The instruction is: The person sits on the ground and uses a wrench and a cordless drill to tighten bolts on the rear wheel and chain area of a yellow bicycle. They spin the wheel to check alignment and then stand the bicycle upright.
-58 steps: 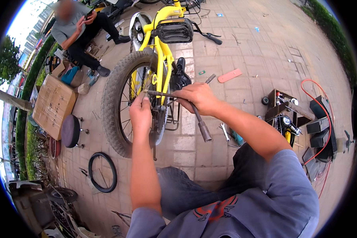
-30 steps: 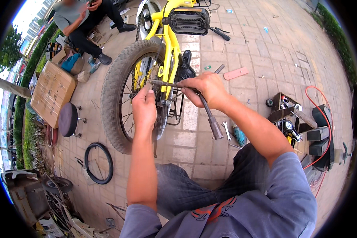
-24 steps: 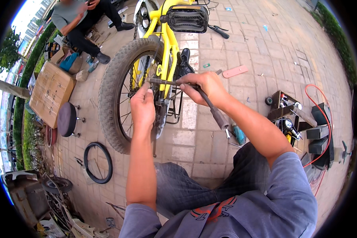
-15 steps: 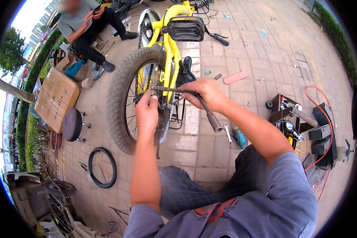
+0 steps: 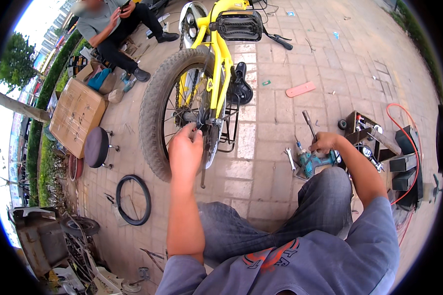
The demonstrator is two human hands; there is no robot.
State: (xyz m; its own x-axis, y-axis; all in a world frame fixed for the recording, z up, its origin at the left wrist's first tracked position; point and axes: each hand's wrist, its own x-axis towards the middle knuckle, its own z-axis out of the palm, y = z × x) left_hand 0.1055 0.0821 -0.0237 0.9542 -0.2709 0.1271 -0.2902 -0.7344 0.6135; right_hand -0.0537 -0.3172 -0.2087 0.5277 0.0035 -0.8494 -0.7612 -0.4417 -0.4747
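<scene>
An upside-down yellow bicycle (image 5: 218, 76) with a knobby rear tyre (image 5: 151, 110) stands before me. My left hand (image 5: 186, 150) is at the rear wheel's axle, thumb and fingertips pinched together beside the frame end. Whatever lies between those fingertips is too small to make out. Off to the right, my right hand (image 5: 325, 142) grips a dark metal socket wrench (image 5: 308, 123), one arm of which sticks up past the fist. Just beneath this hand a teal power drill (image 5: 310, 163) lies on the paving, with an open-end spanner (image 5: 291, 158) beside it.
A loose black tyre (image 5: 146, 201), a round stool (image 5: 97, 147) and a cardboard box (image 5: 78, 117) are on the left. Behind them sits a person (image 5: 114, 37) with a phone. A toolbox (image 5: 352, 119) and red hose (image 5: 418, 152) lie right; a pink strip (image 5: 300, 89) lies ahead.
My right hand has carried the socket wrench away from the wheel axle, rightward to above the drill. My left hand stays at the axle. The whole view has shifted slightly.
</scene>
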